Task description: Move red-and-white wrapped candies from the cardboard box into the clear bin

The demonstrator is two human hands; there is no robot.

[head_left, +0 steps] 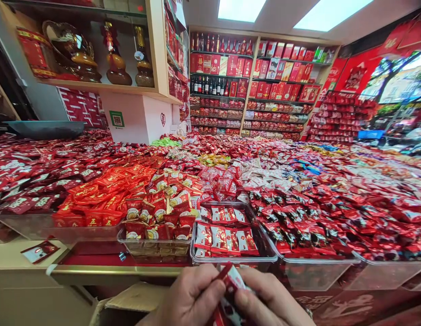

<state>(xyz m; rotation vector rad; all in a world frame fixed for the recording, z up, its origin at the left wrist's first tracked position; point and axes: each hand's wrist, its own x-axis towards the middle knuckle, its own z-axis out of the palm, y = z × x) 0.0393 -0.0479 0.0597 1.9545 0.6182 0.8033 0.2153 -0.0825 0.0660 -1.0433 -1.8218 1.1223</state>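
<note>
At the bottom centre, my left hand (pixel 193 296) and my right hand (pixel 266 294) hold small red-and-white wrapped packets (pixel 233 283) between them. The thumbs and fingers of both hands press on the wrappers; how many packets there are is hard to tell. Just beyond the hands stands a clear plastic tray (pixel 230 260) with rows of red-and-white packets (pixel 220 239) inside. To its left, a clear bin (pixel 156 249) is heaped with red and gold packets (pixel 161 208).
An open cardboard box (pixel 133 296) is below the counter edge (pixel 118 270) at left. One loose packet (pixel 39 251) lies on the left counter. More bins of red packets (pixel 302 226) spread to the right. Shelves (pixel 246 97) of bottles and boxes line the back.
</note>
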